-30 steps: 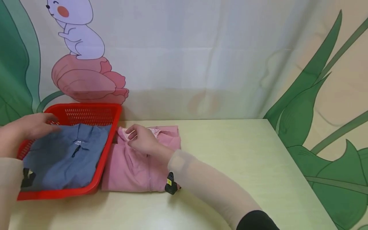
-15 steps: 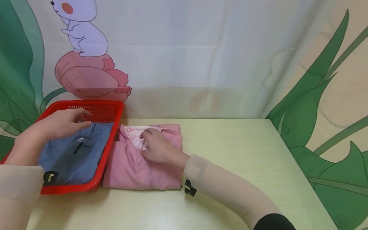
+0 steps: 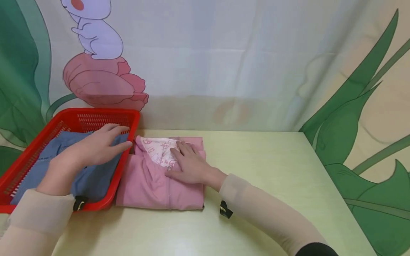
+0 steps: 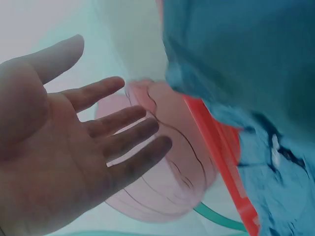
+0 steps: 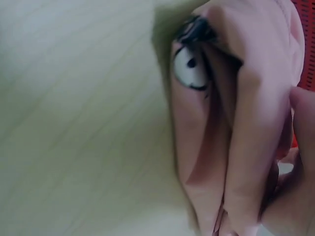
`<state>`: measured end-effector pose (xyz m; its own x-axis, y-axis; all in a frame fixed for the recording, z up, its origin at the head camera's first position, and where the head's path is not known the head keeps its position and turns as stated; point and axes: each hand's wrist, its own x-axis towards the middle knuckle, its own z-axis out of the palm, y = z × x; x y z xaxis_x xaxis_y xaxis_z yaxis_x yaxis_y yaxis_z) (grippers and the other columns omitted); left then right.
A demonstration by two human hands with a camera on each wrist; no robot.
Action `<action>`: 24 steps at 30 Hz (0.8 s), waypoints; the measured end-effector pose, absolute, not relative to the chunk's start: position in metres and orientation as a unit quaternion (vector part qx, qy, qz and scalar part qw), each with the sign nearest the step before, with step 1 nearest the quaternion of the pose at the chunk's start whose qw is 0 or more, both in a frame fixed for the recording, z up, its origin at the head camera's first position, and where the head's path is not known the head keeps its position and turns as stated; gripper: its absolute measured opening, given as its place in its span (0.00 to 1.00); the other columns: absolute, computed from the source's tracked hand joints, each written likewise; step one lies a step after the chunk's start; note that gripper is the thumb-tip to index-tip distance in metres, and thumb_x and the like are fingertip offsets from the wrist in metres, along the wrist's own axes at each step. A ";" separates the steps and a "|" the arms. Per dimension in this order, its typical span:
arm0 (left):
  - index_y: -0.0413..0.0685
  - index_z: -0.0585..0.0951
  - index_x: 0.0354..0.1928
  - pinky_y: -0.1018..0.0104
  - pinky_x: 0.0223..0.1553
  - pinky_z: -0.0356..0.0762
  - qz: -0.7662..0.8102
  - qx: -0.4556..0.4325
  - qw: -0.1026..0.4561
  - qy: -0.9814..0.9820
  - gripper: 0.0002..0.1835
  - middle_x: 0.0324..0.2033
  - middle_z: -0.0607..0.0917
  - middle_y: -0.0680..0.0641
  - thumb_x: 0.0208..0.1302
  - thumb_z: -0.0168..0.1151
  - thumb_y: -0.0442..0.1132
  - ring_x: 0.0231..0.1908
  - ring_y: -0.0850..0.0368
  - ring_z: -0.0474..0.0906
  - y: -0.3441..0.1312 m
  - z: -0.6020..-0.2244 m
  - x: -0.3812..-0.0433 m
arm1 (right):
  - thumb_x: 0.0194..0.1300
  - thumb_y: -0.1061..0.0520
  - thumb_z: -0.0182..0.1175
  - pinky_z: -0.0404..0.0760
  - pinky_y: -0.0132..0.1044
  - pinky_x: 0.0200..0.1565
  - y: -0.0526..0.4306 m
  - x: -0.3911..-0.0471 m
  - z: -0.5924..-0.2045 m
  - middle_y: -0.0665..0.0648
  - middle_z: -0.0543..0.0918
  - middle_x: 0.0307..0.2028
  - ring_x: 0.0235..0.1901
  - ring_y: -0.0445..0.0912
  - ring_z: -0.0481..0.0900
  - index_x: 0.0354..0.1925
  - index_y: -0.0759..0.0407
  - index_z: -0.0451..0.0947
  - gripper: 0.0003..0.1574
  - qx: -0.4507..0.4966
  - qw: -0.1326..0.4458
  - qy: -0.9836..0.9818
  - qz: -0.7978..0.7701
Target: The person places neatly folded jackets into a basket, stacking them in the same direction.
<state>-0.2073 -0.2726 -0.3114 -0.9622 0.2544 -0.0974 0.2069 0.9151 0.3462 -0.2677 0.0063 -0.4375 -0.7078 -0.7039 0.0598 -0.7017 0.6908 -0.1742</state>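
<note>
My left hand (image 3: 96,145) hovers over the red plastic basket (image 3: 102,205), its fingers extended; in the left wrist view the palm (image 4: 54,157) holds nothing. Beneath it, a folded blue garment (image 3: 91,183) lies in the basket, partly hidden by the hand and forearm. Right of the basket, a folded pink garment (image 3: 144,188) lies on the table, with a white printed lining showing at its top. My right hand (image 3: 192,165) rests on this garment's right part with fingers spread. The right wrist view has the pink garment's folded side (image 5: 256,108), bearing a dark-and-white print.
The pale wooden table (image 3: 256,177) extends right and toward the front. Behind it hangs a light curtain (image 3: 198,64) with a cartoon animal and plants. A small black device (image 3: 225,209) is strapped under the right wrist.
My left hand has moved right across the basket. The right hand has moved from the pink garment's upper middle to its right part, its fingers straightening, and more of the white lining shows.
</note>
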 end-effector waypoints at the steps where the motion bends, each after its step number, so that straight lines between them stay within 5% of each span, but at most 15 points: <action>1: 0.33 0.59 0.77 0.24 0.57 0.66 0.166 0.122 0.071 0.976 0.43 0.73 0.55 0.24 0.72 0.63 0.51 0.70 0.23 0.53 -0.268 -0.311 -0.206 | 0.73 0.27 0.49 0.44 0.55 0.76 0.008 -0.268 -0.439 0.67 0.48 0.80 0.79 0.57 0.43 0.80 0.60 0.53 0.55 -0.382 0.015 0.920 -0.089; 14: 0.32 0.61 0.76 0.30 0.68 0.56 0.175 0.171 0.066 0.967 0.38 0.75 0.55 0.26 0.76 0.56 0.52 0.73 0.26 0.51 -0.217 -0.316 -0.181 | 0.73 0.25 0.45 0.47 0.56 0.75 0.022 -0.270 -0.445 0.63 0.56 0.78 0.78 0.56 0.50 0.79 0.58 0.57 0.53 -0.392 0.037 0.916 -0.083; 24: 0.32 0.64 0.75 0.31 0.67 0.58 0.182 0.171 0.090 0.964 0.35 0.73 0.59 0.25 0.77 0.54 0.50 0.73 0.25 0.53 -0.186 -0.348 -0.174 | 0.72 0.25 0.49 0.48 0.57 0.75 0.040 -0.271 -0.444 0.64 0.57 0.78 0.78 0.57 0.51 0.80 0.57 0.56 0.54 -0.392 0.049 0.915 -0.076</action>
